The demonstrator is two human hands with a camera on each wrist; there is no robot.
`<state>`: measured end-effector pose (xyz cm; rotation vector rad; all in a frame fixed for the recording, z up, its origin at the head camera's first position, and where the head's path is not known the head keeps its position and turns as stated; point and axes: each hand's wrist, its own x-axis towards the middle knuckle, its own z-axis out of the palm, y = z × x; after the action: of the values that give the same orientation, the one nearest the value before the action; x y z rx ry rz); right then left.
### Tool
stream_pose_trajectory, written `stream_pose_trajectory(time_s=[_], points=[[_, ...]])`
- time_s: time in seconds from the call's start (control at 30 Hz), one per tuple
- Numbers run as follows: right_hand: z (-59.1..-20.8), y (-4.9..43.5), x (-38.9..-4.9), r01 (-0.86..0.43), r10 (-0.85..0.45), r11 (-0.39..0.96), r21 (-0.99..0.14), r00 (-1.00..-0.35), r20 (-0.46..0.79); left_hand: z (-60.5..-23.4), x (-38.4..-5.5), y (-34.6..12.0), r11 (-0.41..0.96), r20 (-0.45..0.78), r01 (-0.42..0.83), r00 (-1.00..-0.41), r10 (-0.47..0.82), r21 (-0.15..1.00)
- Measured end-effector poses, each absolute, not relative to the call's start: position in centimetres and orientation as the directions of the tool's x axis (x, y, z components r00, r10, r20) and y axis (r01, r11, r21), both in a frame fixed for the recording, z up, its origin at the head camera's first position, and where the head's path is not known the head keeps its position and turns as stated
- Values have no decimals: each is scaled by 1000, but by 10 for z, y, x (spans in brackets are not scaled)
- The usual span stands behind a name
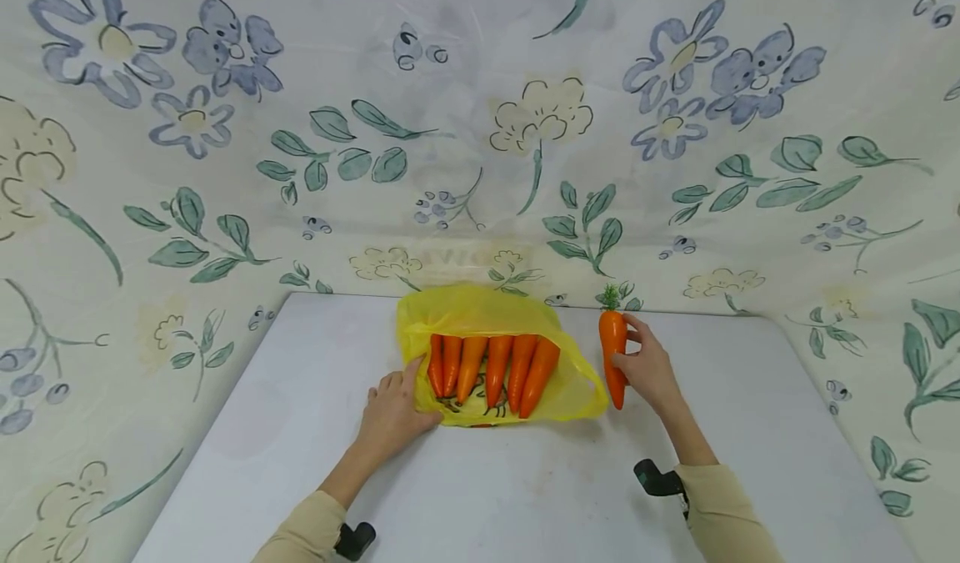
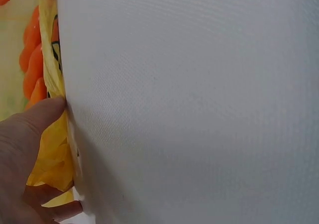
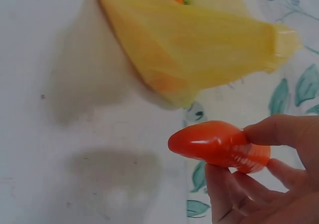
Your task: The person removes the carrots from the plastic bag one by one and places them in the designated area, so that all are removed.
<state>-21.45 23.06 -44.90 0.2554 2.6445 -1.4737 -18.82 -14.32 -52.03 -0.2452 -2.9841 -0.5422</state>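
Note:
A yellow plastic bag [image 1: 476, 311] lies on the table with its mouth toward the person. Inside it, several orange carrots [image 1: 497, 371] lie side by side, tips pointing to the near side. My left hand [image 1: 396, 411] holds the bag's left edge, thumb at the near rim and fingers along the side; the left wrist view shows the yellow film between them. To the right of the bag, my right hand [image 1: 651, 364] grips one carrot [image 1: 612, 338] between thumb and fingers, green top up and away. This carrot [image 3: 214, 143] is raised above the table, tip free.
The white table [image 1: 525, 496] ends at a flowered cloth [image 1: 480, 154] that rises behind it and on both sides. A dark wrist-worn device [image 1: 660, 478] sits by the right sleeve, another [image 1: 354, 540] by the left.

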Motion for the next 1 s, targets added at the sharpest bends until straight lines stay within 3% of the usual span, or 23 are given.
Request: stream_pose_trajectory(time_s=[0.4, 0.73, 1.0], points=[[-484, 220, -215, 256, 91, 570, -780, -964, -250, -519, -188, -142, 923, 151, 191, -977, 148, 334], [-500, 217, -215, 223, 105, 679, -700, -972, -208, -519, -188, -142, 918, 149, 197, -977, 154, 345], [-506, 214, -216, 238, 126, 671, -703, -970, -208, -521, -188, -144, 914, 148, 191, -978, 147, 358]])
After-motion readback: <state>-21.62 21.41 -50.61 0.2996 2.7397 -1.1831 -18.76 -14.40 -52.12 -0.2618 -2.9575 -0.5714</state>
